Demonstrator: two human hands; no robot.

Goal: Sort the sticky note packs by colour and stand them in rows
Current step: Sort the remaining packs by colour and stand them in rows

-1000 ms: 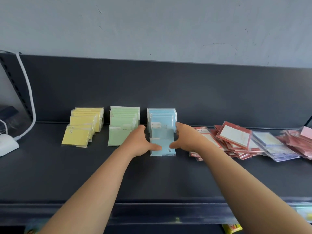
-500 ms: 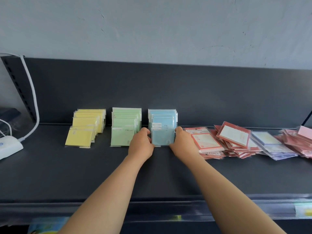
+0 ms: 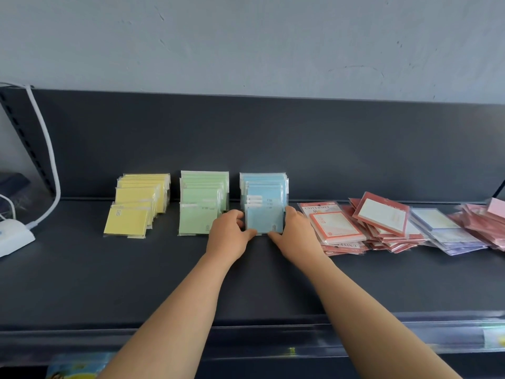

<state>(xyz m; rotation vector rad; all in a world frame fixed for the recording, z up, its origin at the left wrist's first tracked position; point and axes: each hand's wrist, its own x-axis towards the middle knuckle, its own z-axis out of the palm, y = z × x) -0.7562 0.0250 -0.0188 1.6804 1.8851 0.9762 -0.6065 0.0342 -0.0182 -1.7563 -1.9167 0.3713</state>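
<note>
Three rows of sticky note packs stand on the dark shelf [image 3: 109, 283]: yellow packs [image 3: 128, 220] on the left, green packs [image 3: 199, 217] in the middle, blue packs [image 3: 263, 212] to their right. My left hand [image 3: 229, 233] grips the left edge of the front blue pack, thumb at its lower front. My right hand [image 3: 293, 231] grips its right edge the same way. The front blue pack stands upright between both hands.
A loose heap of red-framed packs [image 3: 355, 225] lies right of the blue row, with purple packs [image 3: 448, 231] and pink packs [image 3: 489, 217] further right. A white device [image 3: 13, 236] with cables sits at the far left. The shelf's back panel rises behind the rows.
The front blue packs lay tilted forward a second ago. Both hands pushed them back and upright against the blue row, and the hands still hold the front pack.
</note>
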